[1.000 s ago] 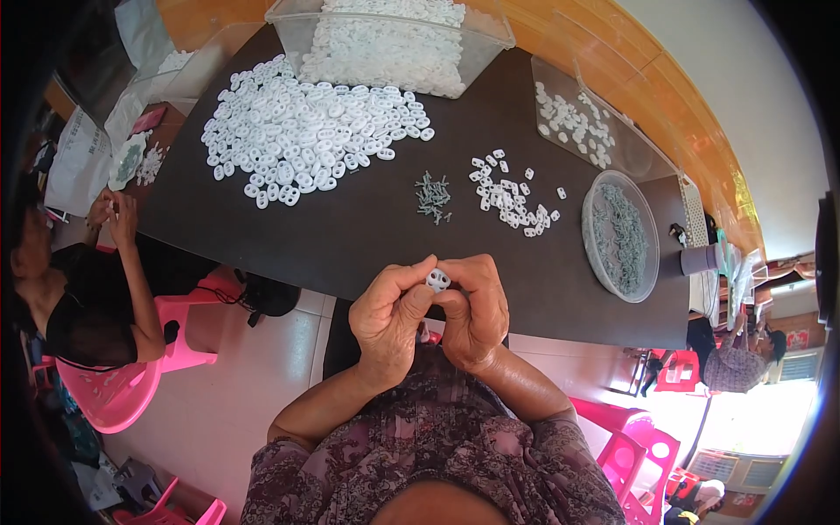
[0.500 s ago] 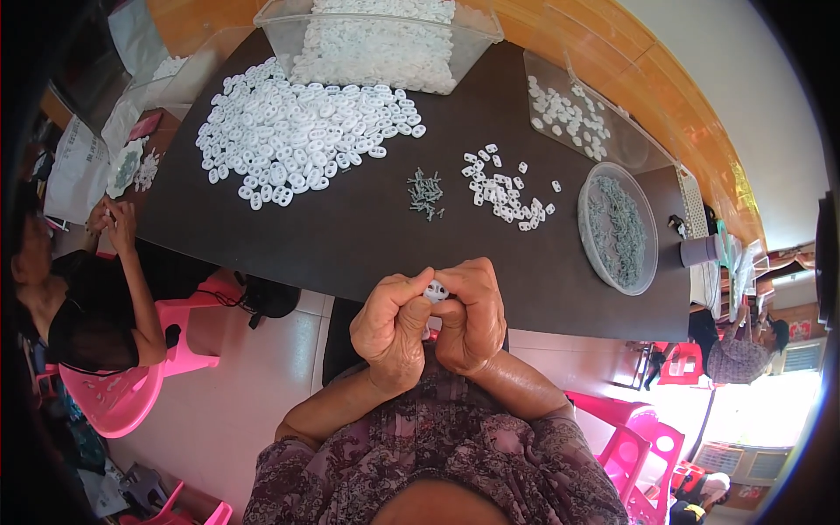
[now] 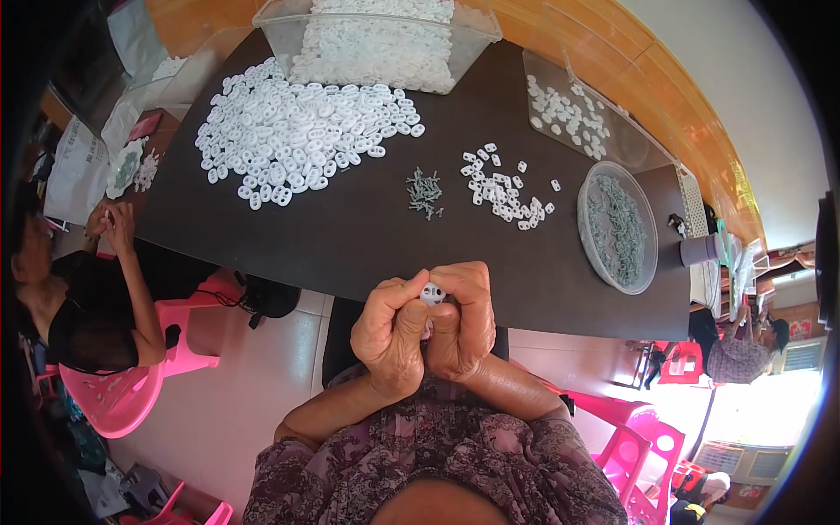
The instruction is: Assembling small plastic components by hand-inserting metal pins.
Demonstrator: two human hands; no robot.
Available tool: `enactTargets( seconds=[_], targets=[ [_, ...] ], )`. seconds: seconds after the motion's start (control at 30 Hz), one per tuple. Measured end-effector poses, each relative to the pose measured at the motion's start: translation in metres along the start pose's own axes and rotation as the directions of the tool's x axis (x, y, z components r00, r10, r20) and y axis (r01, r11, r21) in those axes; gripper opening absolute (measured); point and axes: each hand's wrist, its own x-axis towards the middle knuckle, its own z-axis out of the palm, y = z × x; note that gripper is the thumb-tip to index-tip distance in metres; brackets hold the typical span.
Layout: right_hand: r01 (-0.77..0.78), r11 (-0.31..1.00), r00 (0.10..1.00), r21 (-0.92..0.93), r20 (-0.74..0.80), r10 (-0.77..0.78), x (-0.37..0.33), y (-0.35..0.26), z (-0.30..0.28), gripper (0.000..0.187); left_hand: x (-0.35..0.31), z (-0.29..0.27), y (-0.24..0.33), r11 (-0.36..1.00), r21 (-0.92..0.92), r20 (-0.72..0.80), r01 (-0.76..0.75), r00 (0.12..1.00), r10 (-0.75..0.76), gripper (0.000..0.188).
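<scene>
Close to my body, in front of the table's near edge, a small white plastic piece with two dark holes is pinched between both hands. My left hand grips it from the left with thumb and forefinger, and my right hand from the right. Whether anything else is inside the fingers is hidden. Beyond the hands lie a small heap of grey-green screws and, to its right, a scatter of small white two-holed plates. A large pile of white oval two-holed pieces spreads at the far left.
A clear bin heaped with white pieces stands at the back of the dark table. On the right are a round tub of screws and a clear tray with white bits. At left another person sits on a pink chair.
My right hand has shifted slightly left and closer to the left hand. The two holes of the white piece now show more plainly between my fingers.
</scene>
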Motion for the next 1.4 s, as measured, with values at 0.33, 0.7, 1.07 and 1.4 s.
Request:
enactTargets(
  seconds=[0.33,0.7,1.07,1.4],
  targets=[
    [0.029,0.997,1.000,0.068,-0.009,-0.028,-0.001,0.004,0.004,0.018,0.002,0.000,-0.002,0.982,0.135,-0.032,-0.132,0.990,0.137,0.019],
    [0.031,0.999,0.999,-0.020,0.015,-0.031,0.005,0.005,-0.008,0.015,0.002,0.000,-0.007,0.984,0.170,0.036,-0.060,0.998,0.055,0.024],
    [0.255,0.873,0.963,-0.416,0.024,-0.270,0.100,0.050,-0.088,0.015,0.011,-0.012,-0.014,0.975,0.173,0.092,0.138,0.984,-0.155,0.027],
    [-0.121,0.565,0.992,-0.816,-0.078,0.100,0.240,0.174,-0.177,0.018,0.030,-0.033,-0.021,0.959,0.237,0.033,0.155,0.985,-0.168,0.023]
  ],
)
